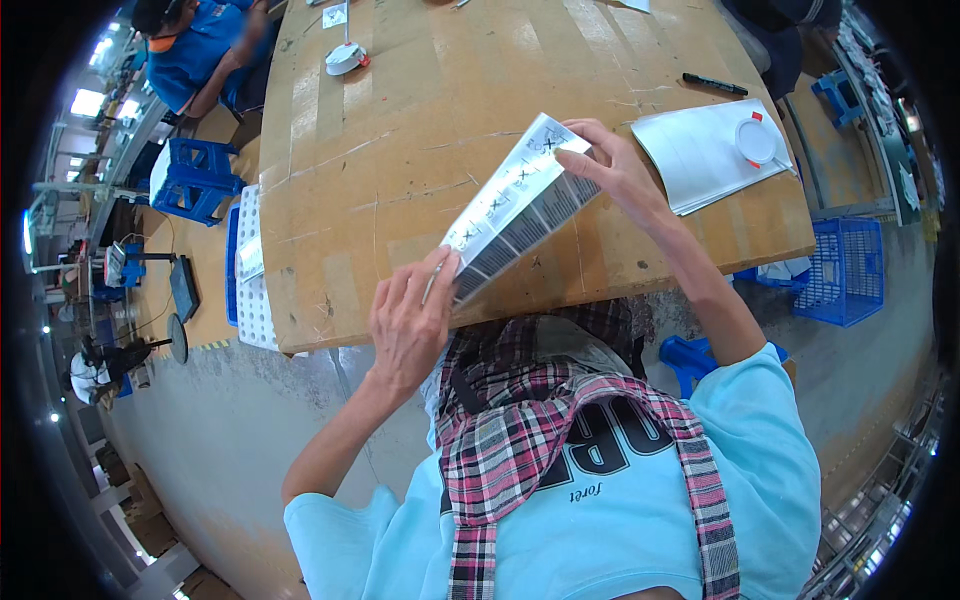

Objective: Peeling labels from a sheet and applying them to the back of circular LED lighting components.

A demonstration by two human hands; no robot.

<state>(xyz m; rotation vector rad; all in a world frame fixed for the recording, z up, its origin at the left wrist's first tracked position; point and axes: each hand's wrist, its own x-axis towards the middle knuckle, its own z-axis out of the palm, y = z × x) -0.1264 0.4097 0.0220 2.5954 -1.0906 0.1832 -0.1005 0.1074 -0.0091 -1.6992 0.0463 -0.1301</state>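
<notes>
Both my hands hold a long, flat, glossy printed strip [510, 212], white with dark handwritten marks along one side and rows of dark grey printed blocks along the other. It slants over the table from near left to far right. My left hand [408, 318] pinches its near end, and a thin pale sliver shows by the fingers, too small to name. At the far end, my right hand [620, 170] grips the strip, thumb on top and fingers partly hidden behind it. The brown worktable [370, 230] lies beneath.
At right, a white paper stack [685, 160] bears a tape roll [755, 141]; a black marker [715, 84] lies beyond. Another white roll [346, 60] sits far left. Blue stools [195, 180], a blue crate [845, 270] and a seated person [200, 55] surround the table.
</notes>
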